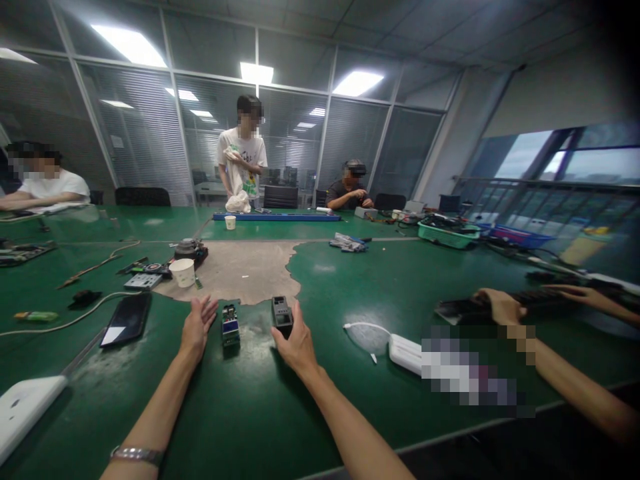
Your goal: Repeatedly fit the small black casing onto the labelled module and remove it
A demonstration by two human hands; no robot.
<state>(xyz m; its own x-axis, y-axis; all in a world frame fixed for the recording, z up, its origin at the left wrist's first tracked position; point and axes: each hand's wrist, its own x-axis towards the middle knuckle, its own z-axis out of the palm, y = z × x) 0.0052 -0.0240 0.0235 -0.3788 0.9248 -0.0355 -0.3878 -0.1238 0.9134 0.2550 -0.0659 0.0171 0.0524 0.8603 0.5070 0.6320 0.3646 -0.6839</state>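
My left hand [198, 328] rests on the green table with its fingers stretched out, holding nothing. Just right of it, without clear contact, stands a small electronic module [231, 327] with a blue part on its front and green circuit board. My right hand [299, 341] has its thumb and fingers around a black plastic housing [283, 315] with square openings, at the edge of the bare patch. A gap of table separates the housing from the module.
A phone [127, 320], a paper cup [183, 272] and loose electronic parts lie to the left. A white power bank [406, 353] with a cable is at right. Beside it, a co-worker's hand [501, 308] touches a long black strip [463, 308]. Farther back stands a green basket [450, 235].
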